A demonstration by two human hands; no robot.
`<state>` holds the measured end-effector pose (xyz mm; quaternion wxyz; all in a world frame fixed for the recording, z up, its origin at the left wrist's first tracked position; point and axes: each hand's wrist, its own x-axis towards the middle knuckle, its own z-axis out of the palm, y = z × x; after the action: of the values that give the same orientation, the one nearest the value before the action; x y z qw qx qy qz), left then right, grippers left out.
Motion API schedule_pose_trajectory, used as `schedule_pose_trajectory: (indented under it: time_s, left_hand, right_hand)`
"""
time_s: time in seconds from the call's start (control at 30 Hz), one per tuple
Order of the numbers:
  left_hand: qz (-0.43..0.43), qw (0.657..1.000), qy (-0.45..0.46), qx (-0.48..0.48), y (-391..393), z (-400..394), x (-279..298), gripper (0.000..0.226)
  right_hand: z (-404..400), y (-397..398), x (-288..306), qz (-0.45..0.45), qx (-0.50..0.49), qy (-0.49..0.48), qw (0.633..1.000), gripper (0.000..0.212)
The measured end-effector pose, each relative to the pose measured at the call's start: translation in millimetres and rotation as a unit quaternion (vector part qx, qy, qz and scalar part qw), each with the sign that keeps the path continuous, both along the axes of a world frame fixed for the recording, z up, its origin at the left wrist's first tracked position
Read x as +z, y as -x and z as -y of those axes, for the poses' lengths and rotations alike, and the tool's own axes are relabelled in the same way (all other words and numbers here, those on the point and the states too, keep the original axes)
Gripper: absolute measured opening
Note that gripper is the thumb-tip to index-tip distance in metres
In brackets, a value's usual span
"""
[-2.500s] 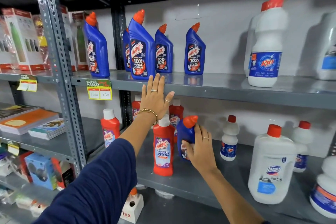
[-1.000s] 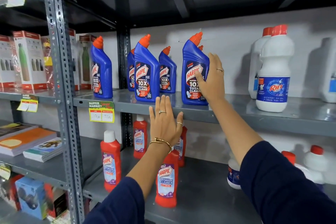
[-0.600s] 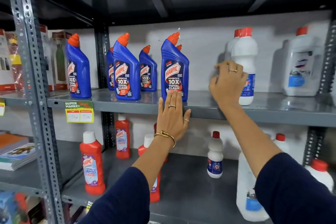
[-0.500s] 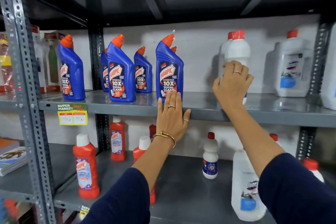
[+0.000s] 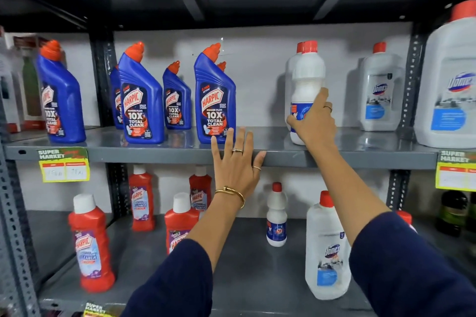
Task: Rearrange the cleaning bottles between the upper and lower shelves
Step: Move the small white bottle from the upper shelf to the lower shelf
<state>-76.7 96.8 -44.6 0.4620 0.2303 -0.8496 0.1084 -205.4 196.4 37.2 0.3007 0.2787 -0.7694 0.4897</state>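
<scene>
Gripping white Rin bottle (image 5: pixel 306 85) on upper shelf (image 5: pixel 283 156) with my right hand (image 5: pixel 313 121).

My right hand is wrapped around the bottle's lower body; the bottle stands upright on the shelf. My left hand (image 5: pixel 235 162) lies open and flat against the shelf's front edge, just beside a blue Harpic bottle (image 5: pixel 213 100).

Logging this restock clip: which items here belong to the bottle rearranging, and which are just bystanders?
Part of the job:
right hand gripping white Rin bottle
blue Harpic bottles
red Harpic bottles
Domex bottles

Bystanders:
price tag
boxed flasks
left hand, resting on shelf edge
</scene>
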Motion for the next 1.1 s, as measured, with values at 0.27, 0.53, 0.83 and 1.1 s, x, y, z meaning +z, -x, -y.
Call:
schedule_pose_trajectory:
  time_s: [0.27,0.53,0.83,1.1]
  left_hand:
    - [0.006,1.0,0.006,0.004,-1.2,0.6,-0.8,0.058]
    - [0.007,1.0,0.013,0.01,-1.1,0.8,-2.2,0.059]
    - [0.0,1.0,0.021,0.016,1.0,3.5,-3.8,0.06]
    - [-0.017,0.999,0.034,0.01,2.1,5.3,-5.1,0.059]
  right_hand:
    - [-18.1,-19.2,-1.4,-0.016,-0.008,0.004,1.0,0.084]
    - [-52.2,-66.4,-31.6,-0.097,-0.005,0.14,0.985,0.084]
    - [-38.6,-71.5,-162.5,-0.01,0.06,0.173,0.983,0.079]
    - [-14.0,-60.1,-298.7,0.098,0.067,0.054,0.991,0.067]
